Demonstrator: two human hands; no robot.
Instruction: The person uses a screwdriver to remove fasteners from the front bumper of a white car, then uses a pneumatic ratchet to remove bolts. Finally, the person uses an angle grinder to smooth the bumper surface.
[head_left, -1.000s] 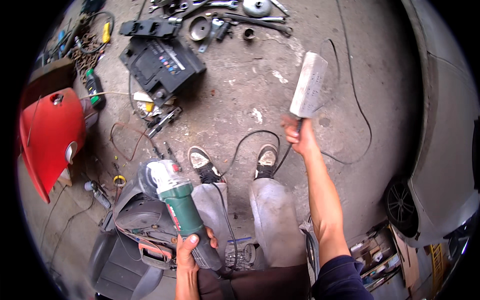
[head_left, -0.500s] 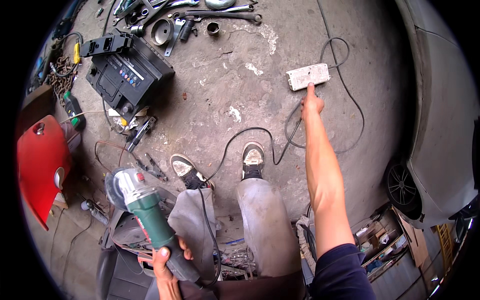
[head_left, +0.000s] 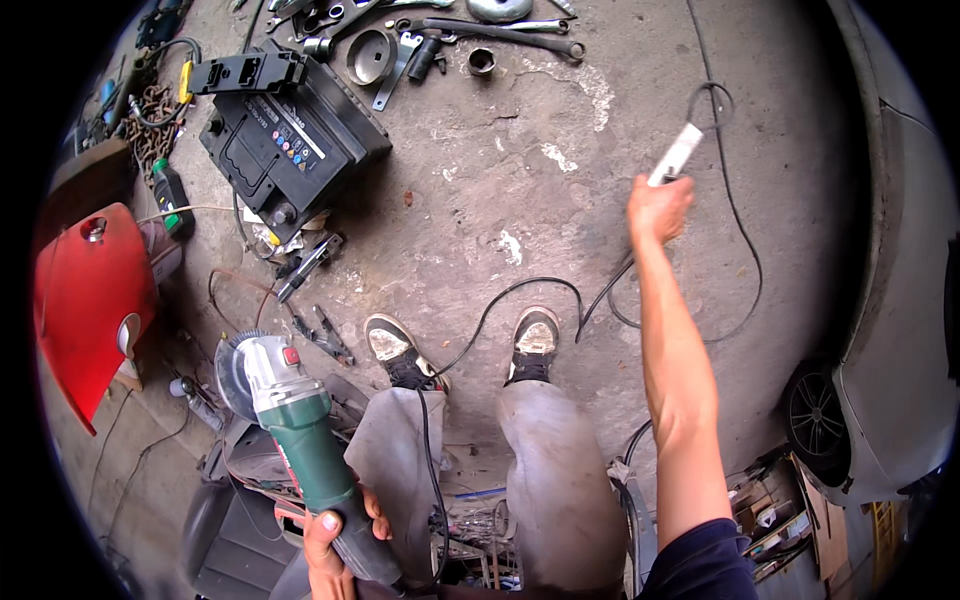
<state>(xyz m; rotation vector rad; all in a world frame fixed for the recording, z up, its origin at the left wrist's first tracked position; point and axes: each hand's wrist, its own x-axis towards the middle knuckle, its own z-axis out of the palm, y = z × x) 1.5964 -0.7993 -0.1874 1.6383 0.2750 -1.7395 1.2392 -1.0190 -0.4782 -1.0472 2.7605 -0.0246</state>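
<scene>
My left hand is wrapped round the rear grip of a green and black angle grinder. Its metal head and disc point up and to the left. My right arm reaches far forward. In my right hand is a white power strip, turned on edge so that a narrow side shows. My fingers cover its near end. A black cord runs from the grinder's rear past my shoes toward the power strip; where it meets the strip is hidden by my hand. Another cable loops beyond the strip.
A black car battery stands on the concrete at far left, with wrenches and sockets behind it. A red panel and a green-capped bottle lie left. A car borders the right side.
My right hand has gone from touching the power strip's near edge to gripping it, and the strip has turned on edge. My left hand keeps hold of the grinder. The view has shifted slightly.
</scene>
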